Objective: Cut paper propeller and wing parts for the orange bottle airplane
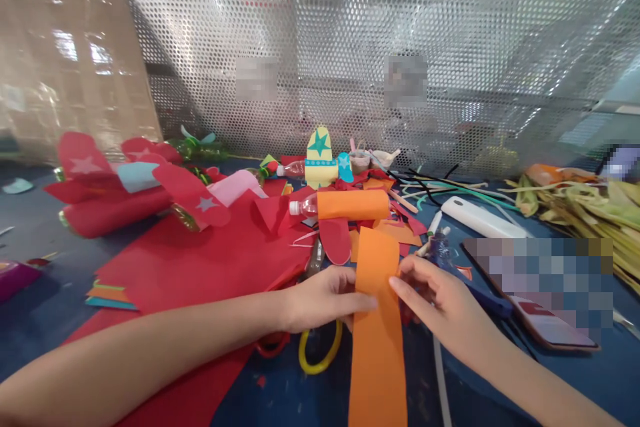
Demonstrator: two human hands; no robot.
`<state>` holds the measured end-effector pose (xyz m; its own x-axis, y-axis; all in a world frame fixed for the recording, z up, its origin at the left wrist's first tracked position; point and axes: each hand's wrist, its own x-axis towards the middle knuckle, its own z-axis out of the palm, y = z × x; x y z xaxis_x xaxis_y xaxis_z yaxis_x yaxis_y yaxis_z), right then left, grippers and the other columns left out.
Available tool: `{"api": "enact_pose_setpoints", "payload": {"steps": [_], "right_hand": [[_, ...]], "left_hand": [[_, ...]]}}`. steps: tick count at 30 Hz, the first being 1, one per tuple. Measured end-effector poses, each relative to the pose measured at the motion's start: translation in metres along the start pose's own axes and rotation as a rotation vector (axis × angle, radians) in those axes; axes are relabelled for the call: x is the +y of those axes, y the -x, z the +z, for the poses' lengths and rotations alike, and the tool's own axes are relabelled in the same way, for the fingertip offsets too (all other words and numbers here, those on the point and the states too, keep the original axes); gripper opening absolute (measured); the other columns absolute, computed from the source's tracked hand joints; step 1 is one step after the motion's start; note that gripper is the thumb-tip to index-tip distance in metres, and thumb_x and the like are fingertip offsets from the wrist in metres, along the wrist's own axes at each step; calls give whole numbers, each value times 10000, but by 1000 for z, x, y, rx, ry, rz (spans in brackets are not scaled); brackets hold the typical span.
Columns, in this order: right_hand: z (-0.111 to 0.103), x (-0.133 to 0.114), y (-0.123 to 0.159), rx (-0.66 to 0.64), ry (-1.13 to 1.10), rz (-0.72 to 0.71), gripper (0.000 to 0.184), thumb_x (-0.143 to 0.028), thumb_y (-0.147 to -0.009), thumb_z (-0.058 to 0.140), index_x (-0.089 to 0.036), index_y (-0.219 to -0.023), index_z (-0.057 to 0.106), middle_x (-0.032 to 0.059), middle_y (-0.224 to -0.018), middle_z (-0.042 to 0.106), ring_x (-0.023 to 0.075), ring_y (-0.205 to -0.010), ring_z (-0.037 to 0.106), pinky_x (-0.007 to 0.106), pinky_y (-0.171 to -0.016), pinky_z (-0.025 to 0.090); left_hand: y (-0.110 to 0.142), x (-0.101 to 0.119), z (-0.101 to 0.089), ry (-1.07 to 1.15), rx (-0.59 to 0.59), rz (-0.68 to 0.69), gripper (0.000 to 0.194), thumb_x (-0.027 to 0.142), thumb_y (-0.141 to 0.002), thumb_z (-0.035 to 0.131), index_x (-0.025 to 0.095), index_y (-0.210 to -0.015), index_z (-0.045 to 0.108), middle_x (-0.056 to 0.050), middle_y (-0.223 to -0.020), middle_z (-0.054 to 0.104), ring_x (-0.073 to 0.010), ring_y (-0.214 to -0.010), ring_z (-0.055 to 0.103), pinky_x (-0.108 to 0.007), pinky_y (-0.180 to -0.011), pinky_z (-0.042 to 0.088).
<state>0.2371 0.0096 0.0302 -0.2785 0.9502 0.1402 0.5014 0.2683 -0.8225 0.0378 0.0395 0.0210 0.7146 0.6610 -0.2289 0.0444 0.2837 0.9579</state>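
A long strip of orange paper (379, 360) runs from the bottom edge up toward the middle of the head view. My left hand (327, 299) grips its left edge, thumb laid across the front and fingers behind. At the opposite edge, my right hand (434, 290) pinches the strip between thumb and fingers. Just beyond its top end lies a plastic bottle wrapped in orange paper (353, 205), its white cap to the left. A red rounded paper piece (335, 240) sits below that bottle. Yellow-handled scissors (320, 355) lie left of the strip, partly under my left hand.
Red paper sheets (200, 273) cover the left of the dark blue table. Paper-covered bottle models (120, 210) stand behind them, with a yellow one (321, 163) at the back. To the right lie a white-handled tool (483, 219), a phone (555, 330) and dried husks (590, 217). Perforated metal (325, 33) rises behind.
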Motion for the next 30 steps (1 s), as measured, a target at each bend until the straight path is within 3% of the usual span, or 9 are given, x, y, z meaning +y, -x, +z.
{"api": "enact_pose_setpoints", "payload": {"steps": [8,12,18,25,30], "right_hand": [[1,4,3,19,-72,16,282,-427,-952,427,-237,-748,470,-43,-581,507,148,-518,551,242,-496,446],[-1,1,1,108,12,-8,349,-433,-967,367,-232,-696,454,-32,-597,482,148,-544,509,237,-496,408],[0,1,2,-21,134,22,280,-429,-926,435,-221,-744,481,-31,-621,501,148,-555,525,230,-475,385],[0,0,3,53,141,1,347,-422,-971,332,-225,-724,476,-30,-582,485,149,-524,488,240,-488,388],[0,1,2,28,158,-28,315,-408,-938,421,-221,-687,456,-45,-564,462,135,-497,492,221,-443,352]], "left_hand": [[-3,-6,0,140,16,-40,470,573,-679,728,156,-896,709,-40,-881,688,-154,-823,628,-244,-733,471],[-4,-7,-1,166,16,-44,454,556,-687,734,153,-894,704,-46,-901,690,-155,-832,631,-250,-738,476],[-4,-8,-1,167,28,-18,447,559,-684,732,144,-846,699,-36,-831,690,-135,-746,621,-235,-698,461],[-3,-5,-1,125,4,-57,459,560,-704,716,150,-910,718,-71,-956,717,-165,-837,657,-253,-742,490],[-3,-6,0,136,17,-38,441,557,-723,705,162,-918,711,-58,-905,722,-176,-840,673,-274,-776,501]]}}
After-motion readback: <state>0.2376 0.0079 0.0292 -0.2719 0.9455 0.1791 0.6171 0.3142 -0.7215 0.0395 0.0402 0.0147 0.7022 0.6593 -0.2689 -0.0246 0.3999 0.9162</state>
